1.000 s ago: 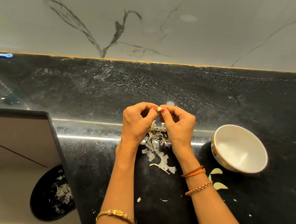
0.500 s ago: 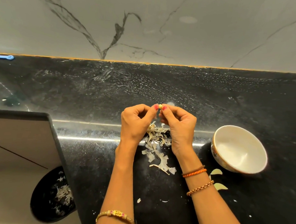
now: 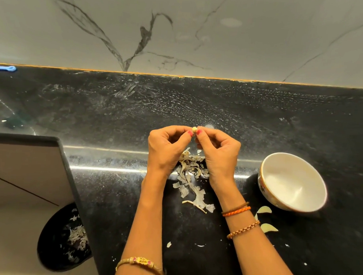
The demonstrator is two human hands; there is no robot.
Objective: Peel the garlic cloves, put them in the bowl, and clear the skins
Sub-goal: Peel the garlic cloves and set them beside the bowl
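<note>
Nearest me, low on the left beyond the counter's edge, the dark bin (image 3: 65, 238) already has pale skins in it, a reach down and leftward from where my hands work. On the black counter (image 3: 114, 207) in front of me a few stray flakes lie apart from the rest, and two peeled cloves (image 3: 265, 219) rest just beside my right wrist, outside the bowl and close under its near rim. Farther up, the heap of skins (image 3: 190, 175) sits between my wrists and directly beneath my hands. The white bowl (image 3: 293, 182) stands to the right, near my right hand and well apart from my left; I can see nothing inside it. Above the heap my left hand (image 3: 165, 149) and right hand (image 3: 219, 154) meet, fingers curled in, thumb and forefinger of each pinching the same small garlic clove (image 3: 194, 129) at their tips. Only a rounded end of the clove shows between my nails, so I cannot tell its long axis, though it seems to point away from me. I judge I am mid-peel, working skin off this clove. What the next move turns on is plain: the bowl lies off to the right of the clove, on my right hand's side, so the right hand is the one to carry it over while the left lets go. The risk is the small clove slipping from so light a pinch into the skins below.
</note>
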